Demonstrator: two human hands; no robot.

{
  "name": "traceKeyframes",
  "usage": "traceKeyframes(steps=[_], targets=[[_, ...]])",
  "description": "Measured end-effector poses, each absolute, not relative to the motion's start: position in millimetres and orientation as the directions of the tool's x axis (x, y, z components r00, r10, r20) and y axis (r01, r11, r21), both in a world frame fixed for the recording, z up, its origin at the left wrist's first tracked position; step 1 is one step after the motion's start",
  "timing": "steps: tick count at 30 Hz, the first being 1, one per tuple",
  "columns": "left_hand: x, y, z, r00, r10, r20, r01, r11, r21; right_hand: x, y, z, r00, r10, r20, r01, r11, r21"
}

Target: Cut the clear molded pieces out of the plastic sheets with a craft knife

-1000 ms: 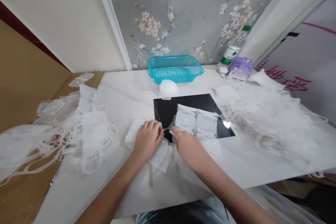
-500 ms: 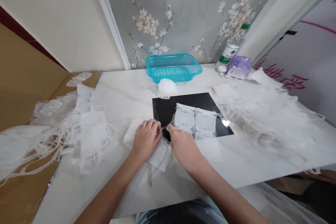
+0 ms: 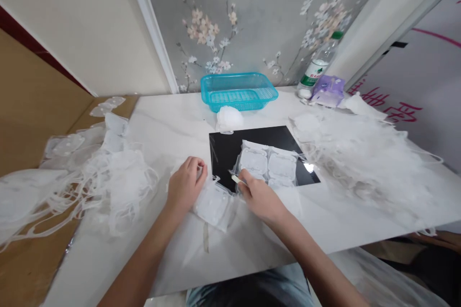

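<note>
Plastic blister piece (image 3: 212,204) lies between both hands, its left edge pinched by the curled fingers of the left hand (image 3: 185,184); the right hand (image 3: 261,196) pinches a small white tab (image 3: 236,179). Just beyond the right fingertips more blisters (image 3: 268,165) lie on a black sheet (image 3: 225,151), and farther stands a blue basket (image 3: 239,90).

The left hand (image 3: 185,184) lies over the near corner of a clear plastic sheet (image 3: 212,204); its fingertips curl out of sight, so whether they grip it is unclear. The right hand (image 3: 261,196) pinches a small pale piece (image 3: 236,179), too small to identify. The heap of white scraps (image 3: 90,182) on the left blurs and runs off the picture's edge. The label on the bottle (image 3: 317,69) is too small to read.
</note>
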State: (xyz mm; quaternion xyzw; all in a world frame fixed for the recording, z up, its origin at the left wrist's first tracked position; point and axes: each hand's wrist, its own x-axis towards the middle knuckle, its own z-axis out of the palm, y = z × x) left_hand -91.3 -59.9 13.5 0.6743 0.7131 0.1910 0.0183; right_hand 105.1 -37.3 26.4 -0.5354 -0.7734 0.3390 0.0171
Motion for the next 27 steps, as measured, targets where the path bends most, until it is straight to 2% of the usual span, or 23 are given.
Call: traceKeyframes(steps=[4,7,11,13,16,23,25,27], targets=[[-97.8,-58.7,15.4,-0.128,0.959,0.253,0.949,0.044,0.312,110.6,-41.6,22.1,-0.417,0.857,-0.303,0.768,0.154,-0.622],[-90.8,-62.8,18.8,-0.072,0.958,0.279,0.945,-0.024,0.327,116.0,-55.3,21.5,-0.356,0.89,-0.286,0.732,0.075,-0.677],[-75.4,-73.6,20.4,0.338,0.922,0.186,0.863,-0.383,0.33,123.8,-74.7,21.9,-0.244,0.921,-0.303,0.688,-0.056,-0.724],[-71.5,-77.0,17.8,0.468,0.876,0.113,0.816,-0.478,0.326,126.9,-77.2,20.4,-0.226,0.917,-0.329,0.723,-0.069,-0.688],[-72.4,-77.0,13.4,0.469,0.882,0.049,0.822,-0.456,0.341,130.9,-70.3,16.5,-0.212,0.922,-0.325,0.807,-0.022,-0.59],[-77.1,-71.3,14.6,0.419,0.908,-0.018,0.842,-0.381,0.381,132.1,-33.2,15.7,-0.184,0.972,-0.146,0.917,0.116,-0.382],[-76.7,-69.8,16.6,0.388,0.922,-0.012,0.859,-0.357,0.366,130.0,-21.4,17.0,-0.186,0.975,-0.124,0.921,0.129,-0.367],[-77.1,-68.5,18.7,0.37,0.929,0.012,0.869,-0.351,0.35,128.1,-12.1,17.7,-0.228,0.964,-0.136,0.901,0.156,-0.404]])
